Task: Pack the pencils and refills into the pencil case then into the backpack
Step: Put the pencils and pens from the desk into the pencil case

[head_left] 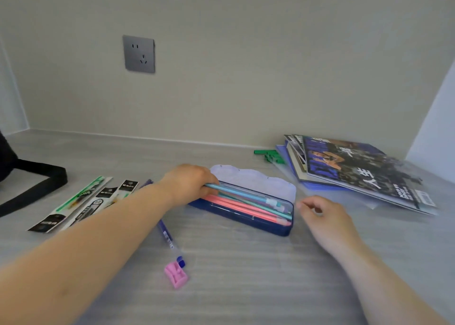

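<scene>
1. Nearest you: a pink sharpener [176, 274] lies on the grey desk [246, 275], touching the capped end of a blue pen [167, 236]. The pen runs away from you and passes under your left forearm.
2. Your right hand [322, 217] hovers just beside the right end of the pencil case [246, 217], fingers loosely curled, thumb and forefinger close together, nothing in it. Contact with the case: cannot tell.
3. Your left hand [188, 184] sits at the case's left end, fingers closed round the end of a light blue pencil [242, 193]. That pencil slants over the open tray, its far end down among the others.
4. The case is dark blue and lies open, its pale lid [258, 179] tipped back. Inside: pink pencils [246, 207] along the near wall, teal and blue ones behind.
5. Left of the case, three refill packs [81, 203] lie fanned on the desk, outside the case, partly hidden by your forearm.
6. Far left: the black backpack [6, 159] at the frame edge, one strap [34, 191] looped on the desk, well apart from the case.
7. Far right: a stack of magazines [357, 172], with small green pieces [269, 155] beside it near the wall.
8. On the wall behind: a grey socket [139, 53].
</scene>
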A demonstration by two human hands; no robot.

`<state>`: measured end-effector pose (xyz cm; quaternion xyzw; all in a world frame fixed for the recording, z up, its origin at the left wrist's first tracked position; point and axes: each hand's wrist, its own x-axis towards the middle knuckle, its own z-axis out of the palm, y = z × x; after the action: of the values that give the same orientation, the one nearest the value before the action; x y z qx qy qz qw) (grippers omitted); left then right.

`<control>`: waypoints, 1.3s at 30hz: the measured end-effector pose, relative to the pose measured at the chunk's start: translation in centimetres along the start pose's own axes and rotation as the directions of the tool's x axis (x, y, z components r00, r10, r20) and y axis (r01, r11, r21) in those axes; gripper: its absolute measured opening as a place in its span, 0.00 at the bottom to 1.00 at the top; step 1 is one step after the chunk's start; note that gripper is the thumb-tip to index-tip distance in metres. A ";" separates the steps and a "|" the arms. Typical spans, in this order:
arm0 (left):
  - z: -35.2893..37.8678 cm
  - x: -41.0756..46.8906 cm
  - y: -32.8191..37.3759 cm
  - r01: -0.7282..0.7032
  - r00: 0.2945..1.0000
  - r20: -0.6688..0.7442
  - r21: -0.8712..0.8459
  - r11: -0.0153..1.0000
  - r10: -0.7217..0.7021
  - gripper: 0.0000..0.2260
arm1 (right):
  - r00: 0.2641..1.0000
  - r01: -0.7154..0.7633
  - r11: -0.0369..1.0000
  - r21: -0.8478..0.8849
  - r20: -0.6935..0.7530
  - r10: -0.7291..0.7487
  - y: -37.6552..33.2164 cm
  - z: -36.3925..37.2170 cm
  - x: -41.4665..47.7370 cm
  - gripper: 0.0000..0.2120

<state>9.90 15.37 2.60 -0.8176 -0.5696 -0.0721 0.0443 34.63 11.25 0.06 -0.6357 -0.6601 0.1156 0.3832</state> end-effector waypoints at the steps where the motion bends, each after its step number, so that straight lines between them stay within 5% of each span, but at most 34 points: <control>1: 0.3 0.4 0.2 -0.006 1.000 -0.006 -0.020 1.000 0.006 0.11 | 0.999 0.014 1.000 0.027 0.034 -0.015 0.1 0.1 0.0 0.06; 6: 1.5 1.5 1.0 -0.033 0.999 -0.045 -0.293 0.956 0.021 0.12 | 0.987 0.085 0.992 0.091 0.131 -0.096 0.5 0.7 0.4 0.06; 12: 1.0 0.9 -0.5 0.109 0.989 -0.012 -0.620 0.777 -0.149 0.17 | 0.991 0.085 0.987 0.135 0.093 -0.098 0.7 0.8 0.5 0.16; 18: 0.9 -0.6 -2.3 0.159 0.987 0.059 -0.488 0.858 -0.150 0.16 | 0.969 0.131 0.982 0.138 0.191 -0.156 0.0 0.6 0.1 0.09; 23: 1.3 -1.3 -2.5 0.152 0.987 0.044 -0.587 0.796 -0.155 0.16 | 0.960 0.202 0.966 0.164 0.162 -0.229 -0.8 0.1 -0.6 0.14; 26: 1.5 -1.2 -2.2 0.147 0.983 0.008 -0.643 0.752 -0.185 0.16 | 0.949 0.226 0.965 0.130 0.194 -0.248 -1.0 0.3 -0.8 0.09; 32: 1.8 -0.7 -0.8 0.110 0.990 -0.043 -0.372 0.922 -0.136 0.15 | 0.969 0.193 0.967 0.167 0.123 -0.215 -0.5 0.2 -0.3 0.08; 39: 1.1 1.0 0.8 0.101 0.992 -0.056 -0.197 0.975 -0.114 0.12 | 0.984 0.141 0.975 0.172 0.085 -0.157 0.2 0.1 0.2 0.10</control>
<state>11.03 16.18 1.65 -0.7831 -0.6014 -0.1569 -0.0205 34.76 11.46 -0.07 -0.5439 -0.7121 0.1719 0.4093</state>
